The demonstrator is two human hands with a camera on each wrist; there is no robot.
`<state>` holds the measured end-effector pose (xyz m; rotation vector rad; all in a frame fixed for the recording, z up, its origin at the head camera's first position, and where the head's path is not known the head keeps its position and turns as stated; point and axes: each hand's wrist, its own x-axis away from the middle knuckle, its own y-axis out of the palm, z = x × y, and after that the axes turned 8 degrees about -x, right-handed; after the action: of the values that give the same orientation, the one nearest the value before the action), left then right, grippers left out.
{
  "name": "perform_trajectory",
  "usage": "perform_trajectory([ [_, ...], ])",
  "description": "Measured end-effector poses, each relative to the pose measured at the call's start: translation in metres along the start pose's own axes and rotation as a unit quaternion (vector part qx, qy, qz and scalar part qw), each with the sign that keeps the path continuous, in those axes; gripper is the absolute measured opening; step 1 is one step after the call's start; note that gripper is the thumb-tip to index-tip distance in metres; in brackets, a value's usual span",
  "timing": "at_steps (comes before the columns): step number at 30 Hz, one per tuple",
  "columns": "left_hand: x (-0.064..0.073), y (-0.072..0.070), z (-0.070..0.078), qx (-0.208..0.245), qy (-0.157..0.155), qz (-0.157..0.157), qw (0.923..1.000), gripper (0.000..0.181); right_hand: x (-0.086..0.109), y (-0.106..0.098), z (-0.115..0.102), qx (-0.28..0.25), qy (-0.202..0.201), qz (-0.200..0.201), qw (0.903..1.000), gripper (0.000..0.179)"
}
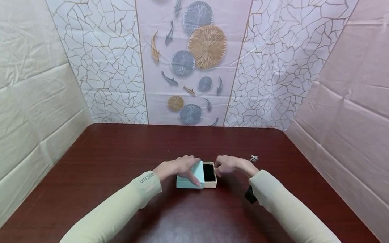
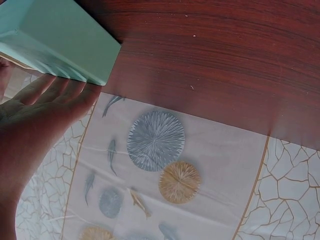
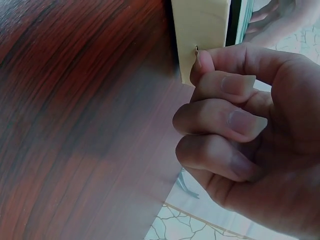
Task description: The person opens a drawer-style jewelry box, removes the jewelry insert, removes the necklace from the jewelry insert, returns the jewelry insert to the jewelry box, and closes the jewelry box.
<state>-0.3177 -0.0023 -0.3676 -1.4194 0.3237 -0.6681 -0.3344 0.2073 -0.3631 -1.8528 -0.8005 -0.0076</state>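
A small slide-out gift box lies on the table, with a light blue sleeve (image 1: 196, 172) and a cream inner drawer (image 1: 210, 185) partly out to the right. Black padding (image 1: 209, 172) lines the drawer. My left hand (image 1: 183, 168) grips the sleeve from above, thumb at its near side; in the left wrist view the fingers lie along the far side of the sleeve (image 2: 65, 40). At the drawer's end panel (image 3: 202, 30), my right hand (image 3: 235, 110) pinches at a small slit with thumb and index finger, other fingers curled. What exactly the fingertips hold is mostly hidden.
A small silvery trinket (image 1: 254, 157), perhaps jewelry, lies on the dark red wooden table (image 1: 198, 215), right of the right hand. Patterned cloth (image 1: 186, 74) hangs behind the table's far edge, and pale sheets stand at both sides.
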Motion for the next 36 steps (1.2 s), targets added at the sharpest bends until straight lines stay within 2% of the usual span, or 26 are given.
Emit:
perform_trajectory([
  [29,0.003,0.0,0.001,0.001,-0.002,0.0,1.0,0.09,-0.013,0.006,-0.015,-0.037,0.015,-0.001,0.9992,0.019],
  [36,0.002,0.0,0.0,0.006,0.005,0.005,1.0,0.086,-0.016,0.008,-0.017,-0.047,0.006,0.001,0.9989,0.02],
])
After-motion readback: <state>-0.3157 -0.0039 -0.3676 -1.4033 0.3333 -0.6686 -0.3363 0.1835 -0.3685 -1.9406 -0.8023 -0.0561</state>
